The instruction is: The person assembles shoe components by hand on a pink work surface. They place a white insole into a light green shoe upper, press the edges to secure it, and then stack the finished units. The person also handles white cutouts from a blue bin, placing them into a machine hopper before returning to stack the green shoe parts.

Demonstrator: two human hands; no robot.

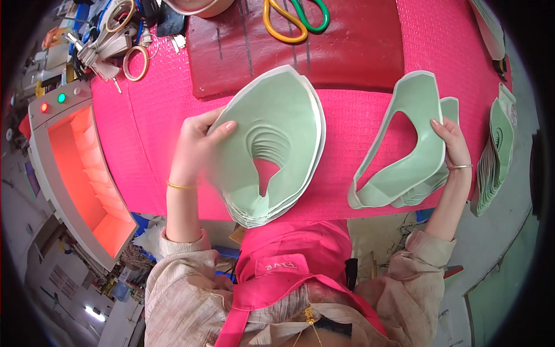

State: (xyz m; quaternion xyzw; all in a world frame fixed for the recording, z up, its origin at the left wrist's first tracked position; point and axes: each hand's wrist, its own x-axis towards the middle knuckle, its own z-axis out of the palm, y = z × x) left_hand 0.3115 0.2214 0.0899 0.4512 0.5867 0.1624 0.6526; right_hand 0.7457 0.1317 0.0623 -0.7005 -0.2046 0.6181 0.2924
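Note:
My left hand (193,144) grips a stack of pale green shoe-upper pieces (298,133) at its left edge, thumb on top and fingers behind. Ridges curve around a keyhole-shaped opening in the top piece, and pink tablecloth shows through it. To the right, my right hand (454,141) pinches another pale green shoe-upper piece (425,98), narrower and bent around a large opening. More pieces of the same green (419,194) lie partly hidden behind that one. The two groups are apart, both over the pink-covered table (347,144).
Scissors with yellow handles (298,36) and green handles (318,26) lie on a dark red mat (347,63) beyond. A machine with a glowing orange chamber (81,156) stands left, near tape rolls (136,63) and cables. Another green stack (497,150) rests at the right edge.

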